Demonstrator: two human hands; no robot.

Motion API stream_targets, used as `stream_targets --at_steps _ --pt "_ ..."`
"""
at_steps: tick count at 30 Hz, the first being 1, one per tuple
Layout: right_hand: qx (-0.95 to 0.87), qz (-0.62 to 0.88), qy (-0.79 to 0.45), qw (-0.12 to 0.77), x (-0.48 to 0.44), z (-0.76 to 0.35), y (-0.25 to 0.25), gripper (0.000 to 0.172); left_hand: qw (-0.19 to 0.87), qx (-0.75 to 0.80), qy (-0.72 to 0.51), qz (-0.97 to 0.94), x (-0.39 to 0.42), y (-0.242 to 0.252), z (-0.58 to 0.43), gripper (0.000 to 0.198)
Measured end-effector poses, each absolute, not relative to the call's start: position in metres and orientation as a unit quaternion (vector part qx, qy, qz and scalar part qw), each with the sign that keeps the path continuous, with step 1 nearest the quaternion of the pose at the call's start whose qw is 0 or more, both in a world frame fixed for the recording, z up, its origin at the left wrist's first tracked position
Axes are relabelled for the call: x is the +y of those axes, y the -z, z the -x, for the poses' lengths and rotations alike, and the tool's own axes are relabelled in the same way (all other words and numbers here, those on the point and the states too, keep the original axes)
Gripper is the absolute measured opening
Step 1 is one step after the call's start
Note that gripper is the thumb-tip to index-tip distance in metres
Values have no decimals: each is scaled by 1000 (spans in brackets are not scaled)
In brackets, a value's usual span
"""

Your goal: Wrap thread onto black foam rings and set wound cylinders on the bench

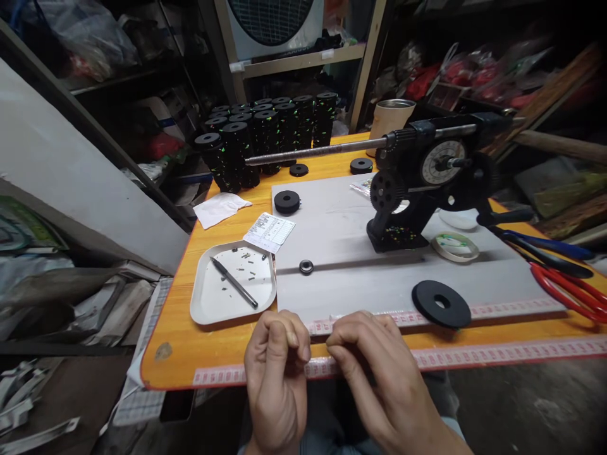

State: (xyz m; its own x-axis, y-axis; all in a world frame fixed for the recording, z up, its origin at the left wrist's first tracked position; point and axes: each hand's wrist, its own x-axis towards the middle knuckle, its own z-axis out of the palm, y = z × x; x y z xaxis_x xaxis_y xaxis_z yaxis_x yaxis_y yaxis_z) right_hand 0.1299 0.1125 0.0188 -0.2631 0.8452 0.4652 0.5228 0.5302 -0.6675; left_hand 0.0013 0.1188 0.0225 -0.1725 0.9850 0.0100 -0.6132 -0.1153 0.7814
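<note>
Your left hand (277, 379) and right hand (386, 373) face each other, a little apart, over the front edge of an orange-yellow wood-grain table (164, 322), thumbs drawn in to curled fingers; whether anything thin is pinched there, you cannot tell. Just beneath them, a pink-and-white printed measuring strip (474, 357) runs along that edge, and a similar strip (502, 309) borders the flat pale-grey board (341, 237) on the tabletop. On the board stands a black metal machine with a round dial (396, 239), its long threaded rod reaching left; a flat black disc with a centre hole (427, 302) lies nearer you. Left of the board, a shallow white tray (198, 302) holds a dark pen (236, 284) and small dark bits. Black speckled cylinders (227, 158) crowd the far-left corner. Around you, dim shelves (303, 61) carry plastic bags and boxes.
</note>
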Motion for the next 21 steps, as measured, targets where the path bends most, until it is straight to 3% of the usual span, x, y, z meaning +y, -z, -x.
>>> stream_targets --at_steps 21 --pt "-767 456 -159 422 107 -146 -18 18 606 311 -694 -235 121 -24 2 31"
